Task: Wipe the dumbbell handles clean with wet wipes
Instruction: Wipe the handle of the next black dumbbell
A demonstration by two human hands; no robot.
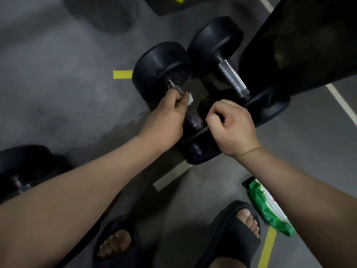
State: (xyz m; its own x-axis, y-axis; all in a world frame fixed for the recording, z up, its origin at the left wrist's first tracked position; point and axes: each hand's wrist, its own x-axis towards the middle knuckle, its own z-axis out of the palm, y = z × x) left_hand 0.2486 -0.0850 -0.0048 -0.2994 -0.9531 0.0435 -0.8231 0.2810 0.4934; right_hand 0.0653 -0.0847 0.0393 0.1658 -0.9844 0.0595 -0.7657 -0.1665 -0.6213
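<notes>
Looking down, we see our feet in black sandals (228,238) on the grey floor (58,93). Just right of them lies the green pack of wet wipes (270,209), within easy reach. At the left edge, about as close, sits a third dumbbell (29,163), too dark for us to say whether its grip has been cleaned. Farther out, our right hand (233,126) has its fingers curled over the rim of the closer head of the near dumbbell (201,149), steadying it as far as we can judge. Our left hand (170,113) is wrapped round the far part of that dumbbell's handle (193,119), pinching a white wet wipe (190,98) against the metal; only a corner of the wipe pokes out past the fingers. The short stretch of handle between our hands is bare and looks dark, perhaps damp, though we cannot be sure. We judge ourselves partway through this handle, with the end under the left palm in hand now. Beyond it, the second dumbbell (214,41) lies just beside the first. Its knurled grip (232,78) is bright with no wipe on it, so we count it as yet to do. Farthest off, a strip of yellow tape (122,74) marks the floor.
</notes>
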